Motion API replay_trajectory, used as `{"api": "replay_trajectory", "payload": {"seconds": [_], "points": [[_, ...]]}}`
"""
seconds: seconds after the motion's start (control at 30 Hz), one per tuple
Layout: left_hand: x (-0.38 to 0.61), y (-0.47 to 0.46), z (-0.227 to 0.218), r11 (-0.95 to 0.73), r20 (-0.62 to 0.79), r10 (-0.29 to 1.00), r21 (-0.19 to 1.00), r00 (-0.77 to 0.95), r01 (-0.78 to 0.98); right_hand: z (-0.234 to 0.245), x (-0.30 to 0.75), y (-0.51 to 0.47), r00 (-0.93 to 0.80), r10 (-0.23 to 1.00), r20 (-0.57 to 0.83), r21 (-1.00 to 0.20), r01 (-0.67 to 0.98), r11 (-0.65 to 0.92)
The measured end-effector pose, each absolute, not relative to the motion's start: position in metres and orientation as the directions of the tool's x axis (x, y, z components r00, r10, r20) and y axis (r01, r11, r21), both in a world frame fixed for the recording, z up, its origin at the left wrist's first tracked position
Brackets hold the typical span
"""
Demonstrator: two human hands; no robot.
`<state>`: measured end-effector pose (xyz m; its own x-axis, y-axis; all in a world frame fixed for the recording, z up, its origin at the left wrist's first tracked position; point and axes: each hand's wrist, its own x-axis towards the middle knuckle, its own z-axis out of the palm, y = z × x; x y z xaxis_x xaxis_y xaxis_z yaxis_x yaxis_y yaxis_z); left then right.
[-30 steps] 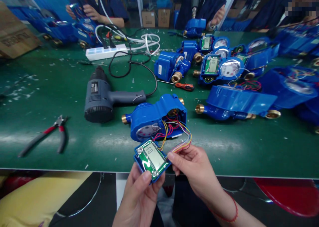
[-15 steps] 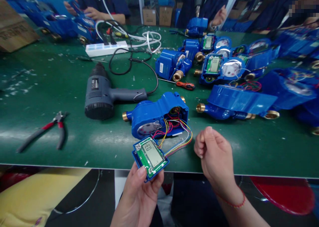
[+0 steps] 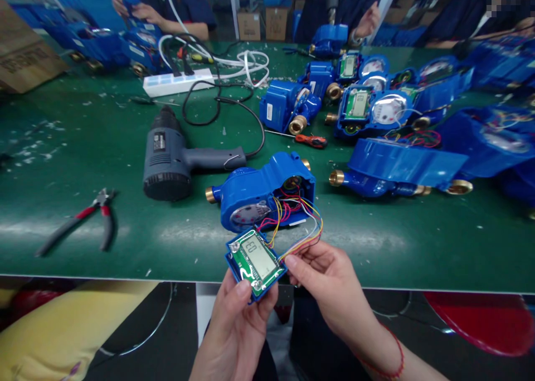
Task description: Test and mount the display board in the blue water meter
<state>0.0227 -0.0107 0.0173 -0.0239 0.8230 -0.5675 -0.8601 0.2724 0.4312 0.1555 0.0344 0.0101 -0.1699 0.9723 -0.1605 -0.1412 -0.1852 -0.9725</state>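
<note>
head: wires [image 3: 307,225] inside open meter housing [image 3: 259,189]

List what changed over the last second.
The right hand let go of the coloured wires half a second ago, lifted away as a loose fist, then came back to pinch them beside the display module. The left hand kept holding the module; the blue meter, heat gun and pliers stayed put.

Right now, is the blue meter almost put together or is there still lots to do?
Still a fair bit, it seems. Done: the blue meter lies opened on the green table, its coloured wires joined to the display board, whose screen shows characters. In hand: the left hand holds the board; the right hand pinches the wires beside it. Left: the board sits outside the meter, and the housing is uncovered.
</note>
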Motion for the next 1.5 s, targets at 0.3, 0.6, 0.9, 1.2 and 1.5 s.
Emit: {"api": "replay_trajectory", "payload": {"seconds": [0.3, 0.6, 0.9, 1.2, 1.5], "points": [[0.024, -0.011, 0.017, 0.267, -0.559, 0.829, 0.426, -0.020, -0.864, 0.012, 0.168, 0.038, -0.117, 0.985, -0.125, -0.989, -0.068, -0.134], [0.025, -0.009, 0.012, 0.237, -0.514, 0.855, 0.508, -0.071, -0.828, 0.012, 0.165, 0.038, -0.271, 0.942, -0.198, -0.965, -0.116, -0.236], [0.022, -0.008, 0.012, 0.269, -0.496, 0.867, 0.530, -0.037, -0.805, 0.015, 0.164, 0.045, -0.350, 0.923, -0.162, -0.974, -0.095, -0.207], [0.016, -0.009, 0.005, 0.292, -0.451, 0.892, 0.514, 0.035, -0.807, 0.014, 0.161, 0.045, -0.331, 0.939, -0.093, -0.994, -0.026, -0.108], [0.015, -0.011, 0.003, 0.310, -0.495, 0.868, 0.504, 0.025, -0.806, 0.008, 0.160, 0.046, -0.200, 0.979, 0.029, -0.977, 0.201, 0.070]]}}
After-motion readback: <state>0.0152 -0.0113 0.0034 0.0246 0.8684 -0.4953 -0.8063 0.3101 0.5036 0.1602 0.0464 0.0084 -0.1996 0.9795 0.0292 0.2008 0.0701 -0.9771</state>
